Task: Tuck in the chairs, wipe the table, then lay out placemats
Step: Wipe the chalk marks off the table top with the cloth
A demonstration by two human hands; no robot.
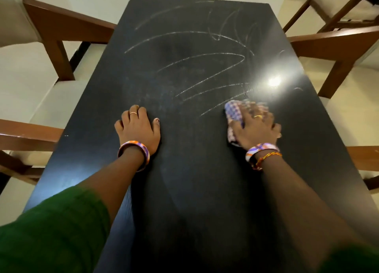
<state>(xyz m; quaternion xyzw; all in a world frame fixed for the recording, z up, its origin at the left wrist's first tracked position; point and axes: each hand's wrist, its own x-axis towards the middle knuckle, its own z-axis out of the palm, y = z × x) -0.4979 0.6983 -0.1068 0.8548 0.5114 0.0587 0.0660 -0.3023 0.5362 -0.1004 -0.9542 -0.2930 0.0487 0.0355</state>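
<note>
Chairs flank you: left chair (51, 34) against table edge, right chair (336, 47) likewise, another (344, 4) farther back right. Table (184, 180) black, long, chalk scribbles (196, 67) across far half, glare spot right. Your left hand (137, 127) rests on top, fingers partly curled. Right hand (256, 127), blurred, grips checked cloth (234, 116) on surface near right edge, below scribbles.

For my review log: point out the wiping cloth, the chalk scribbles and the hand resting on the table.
cloth (233, 112), head view, checked fold beyond the fingers.
chalk scribbles (205, 73), head view, middle stroke.
left hand (137, 129), head view, back of hand.
</note>
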